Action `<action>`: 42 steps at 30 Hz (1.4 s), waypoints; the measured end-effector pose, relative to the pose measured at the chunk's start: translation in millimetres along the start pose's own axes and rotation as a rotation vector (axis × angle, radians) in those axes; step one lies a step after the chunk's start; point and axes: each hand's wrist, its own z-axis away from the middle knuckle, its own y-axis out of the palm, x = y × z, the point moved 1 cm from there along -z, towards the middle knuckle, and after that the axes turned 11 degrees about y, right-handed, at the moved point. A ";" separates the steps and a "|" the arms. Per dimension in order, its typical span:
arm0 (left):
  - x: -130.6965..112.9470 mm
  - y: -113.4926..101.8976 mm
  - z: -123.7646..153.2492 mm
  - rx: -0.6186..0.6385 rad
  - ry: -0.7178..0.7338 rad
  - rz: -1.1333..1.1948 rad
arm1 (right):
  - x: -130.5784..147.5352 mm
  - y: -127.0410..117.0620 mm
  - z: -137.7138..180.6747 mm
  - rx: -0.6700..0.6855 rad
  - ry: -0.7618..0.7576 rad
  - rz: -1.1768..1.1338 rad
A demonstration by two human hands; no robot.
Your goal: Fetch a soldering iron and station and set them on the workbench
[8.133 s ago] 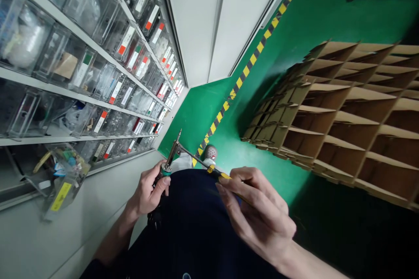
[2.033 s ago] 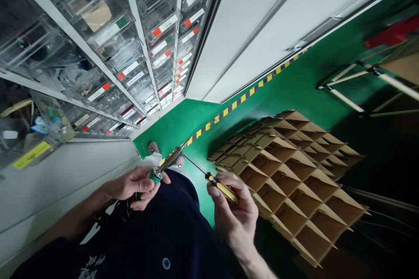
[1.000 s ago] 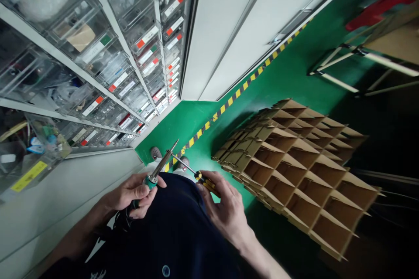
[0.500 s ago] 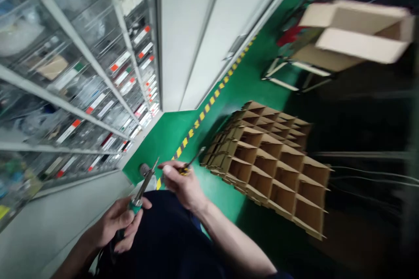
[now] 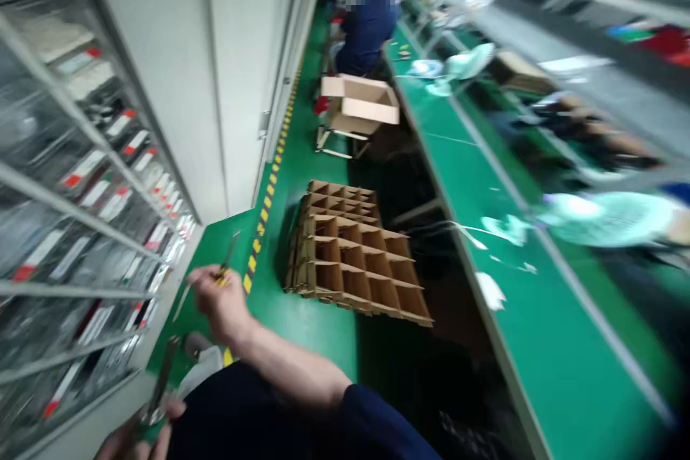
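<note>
At the bottom left, my left hand (image 5: 141,440) is closed round the green handle of a soldering iron (image 5: 163,377), its metal barrel pointing up. The lower part of this hand is cut off by the frame edge. My right hand (image 5: 225,307), further up, grips a small screwdriver (image 5: 231,251) with a yellow and black handle, its shaft pointing up and away. A thin pale rod (image 5: 182,302) hangs from the right fingertips, apart from the end of the iron's barrel. Motion blur hides the finer detail.
Shelves of labelled clear bins (image 5: 80,230) line the left, beside a pale cabinet (image 5: 242,72). Cardboard dividers (image 5: 356,255) stand on the green floor, with an open carton (image 5: 369,111) beyond. A long green workbench (image 5: 517,316) holds pale green fan parts (image 5: 619,219); a seated person (image 5: 369,32) is further off.
My view has swung right and up, bringing the workbench and person into sight. My hands have moved apart, and a thin rod now shows at the right fingertips, separate from the iron.
</note>
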 end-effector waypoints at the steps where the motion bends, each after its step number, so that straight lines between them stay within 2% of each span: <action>1: 8.4 5.7 5.8 -0.068 0.059 0.010 | 5.4 -0.2 -5.2 -0.005 -0.011 -0.021; 2: 15.4 9.9 9.8 -0.140 0.126 0.020 | 10.2 -0.2 -12.3 0.004 -0.006 -0.035; 3: 19.5 12.5 11.7 -0.177 0.261 0.049 | 14.0 0.1 -21.0 0.017 0.005 -0.048; 6: 18.1 11.8 10.1 -0.111 0.449 0.085 | 18.6 4.2 -44.5 0.067 0.056 -0.041; 11: -0.6 3.1 13.4 -0.115 0.501 0.111 | 13.0 20.8 -46.6 0.090 0.037 0.086; 15: -13.3 -2.0 22.1 -0.136 0.559 0.057 | 3.4 45.4 -56.0 0.164 0.024 0.244; 19: -36.6 -4.9 40.3 -0.168 0.603 -0.026 | -22.8 89.2 -87.2 0.259 0.065 0.512; 22: -59.3 -14.4 67.7 -0.241 0.637 -0.106 | -61.4 140.5 -108.8 0.399 0.119 0.741; 25: -69.3 -24.7 101.8 -0.343 0.688 -0.220 | -101.3 195.9 -107.1 0.585 0.080 0.896; 27: -66.9 -29.7 123.7 -0.444 0.727 -0.342 | -123.3 230.3 -94.8 0.711 0.030 0.960; 29: -60.7 -33.7 144.0 -0.600 0.790 -0.486 | -141.0 261.0 -78.6 0.819 -0.002 0.983; 31: -54.3 -36.4 161.9 -0.822 0.889 -0.588 | -154.2 284.7 -61.5 0.903 0.032 0.953; 33: -49.7 -37.7 176.4 -1.073 1.030 -0.611 | -162.4 297.8 -45.2 0.948 0.106 0.894; 36: -47.5 -36.7 190.3 -1.394 1.214 -0.620 | -169.5 295.9 -24.5 1.008 0.218 0.847; 38: -48.3 -35.3 194.6 -1.554 1.294 -0.631 | -173.9 285.7 -14.3 1.116 0.279 0.838; 40: -50.1 -34.0 195.1 -1.676 1.330 -0.646 | -178.5 275.1 -7.6 1.236 0.326 0.812; 42: -53.0 -33.0 192.1 -1.735 1.328 -0.657 | -182.6 268.2 -4.8 1.320 0.344 0.813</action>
